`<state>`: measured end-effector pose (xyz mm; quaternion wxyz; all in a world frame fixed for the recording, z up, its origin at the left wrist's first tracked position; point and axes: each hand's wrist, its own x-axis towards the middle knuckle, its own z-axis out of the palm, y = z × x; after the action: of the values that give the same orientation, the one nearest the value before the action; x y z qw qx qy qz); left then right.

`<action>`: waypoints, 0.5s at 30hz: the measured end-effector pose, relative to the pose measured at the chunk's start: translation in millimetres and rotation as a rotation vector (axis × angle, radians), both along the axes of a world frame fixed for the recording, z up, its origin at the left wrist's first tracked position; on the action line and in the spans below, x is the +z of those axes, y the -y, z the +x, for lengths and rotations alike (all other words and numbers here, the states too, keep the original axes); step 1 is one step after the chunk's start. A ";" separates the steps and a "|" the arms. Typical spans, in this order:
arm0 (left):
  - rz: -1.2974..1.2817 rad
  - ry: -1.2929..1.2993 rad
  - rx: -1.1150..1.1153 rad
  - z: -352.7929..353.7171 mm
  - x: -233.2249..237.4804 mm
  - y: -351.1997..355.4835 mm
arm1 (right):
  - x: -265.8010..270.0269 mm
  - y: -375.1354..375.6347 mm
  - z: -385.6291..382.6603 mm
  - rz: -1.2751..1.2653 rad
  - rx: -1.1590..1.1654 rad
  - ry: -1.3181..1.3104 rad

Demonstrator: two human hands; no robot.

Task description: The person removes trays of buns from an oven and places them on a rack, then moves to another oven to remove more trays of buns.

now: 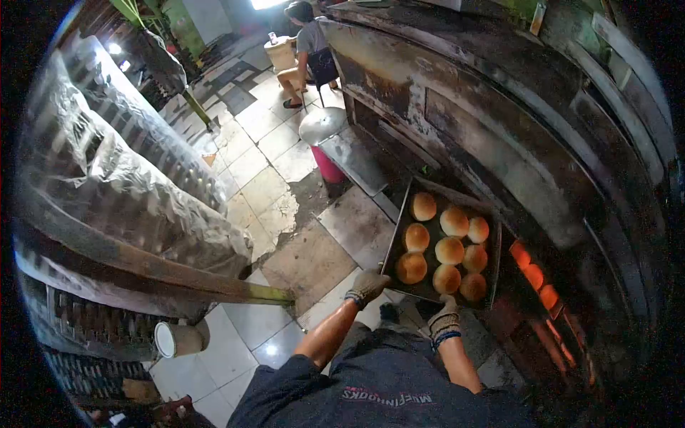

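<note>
A dark square baking tray [429,284] holds several round, golden-brown buns [449,250] in rough rows. My left hand [369,285], in a knitted work glove, grips the tray at its near left corner. On the near edge, my gloved right hand [446,319] is closed around the rim, its fingertips partly hidden under the tray. The tray is in front of my body, a little to the right, beside the soot-stained oven wall. No bun is touched by either hand.
Orange glow shows through an oven opening [534,274] at right. Ahead stand a metal-topped bench [354,158] and a pink bucket [327,165]. A person [311,46] sits farther back. Plastic-covered racks [135,171], a wooden beam [178,282] and a white bucket [178,339] are at left.
</note>
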<state>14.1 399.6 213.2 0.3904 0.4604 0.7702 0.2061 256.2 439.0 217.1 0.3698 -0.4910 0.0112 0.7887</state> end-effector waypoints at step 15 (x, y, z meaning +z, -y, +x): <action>-0.166 0.264 0.013 -250.3 -86.2 -32.7 | -69.3 -104.9 -98.8 0.023 -0.471 -0.133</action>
<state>-236.3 432.3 127.0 0.5234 0.3904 0.7296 0.2031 157.4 543.9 147.8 0.5477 -0.4177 0.1405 0.7112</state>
